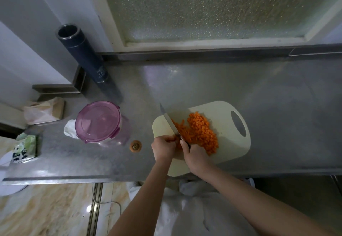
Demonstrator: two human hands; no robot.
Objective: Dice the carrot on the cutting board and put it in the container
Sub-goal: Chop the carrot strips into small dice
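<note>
A cream cutting board (227,143) lies on the steel counter with a heap of diced carrot (200,131) on it. Thin carrot strips (180,127) lie at the heap's left side. My right hand (194,155) grips the dark handle of a knife (169,120), whose blade points away to the upper left and rests across the strips. My left hand (163,147) is curled with its fingertips on the strips right beside the blade. A round container with a purple lid (99,121) stands closed to the left of the board.
A cut carrot end (136,146) lies on the counter between container and board. A tall dark flask (83,56) stands at the back left. A tissue pack (25,148), a plastic bag (43,111) and white paper (69,129) sit at the left. The counter's front edge (74,177) is close.
</note>
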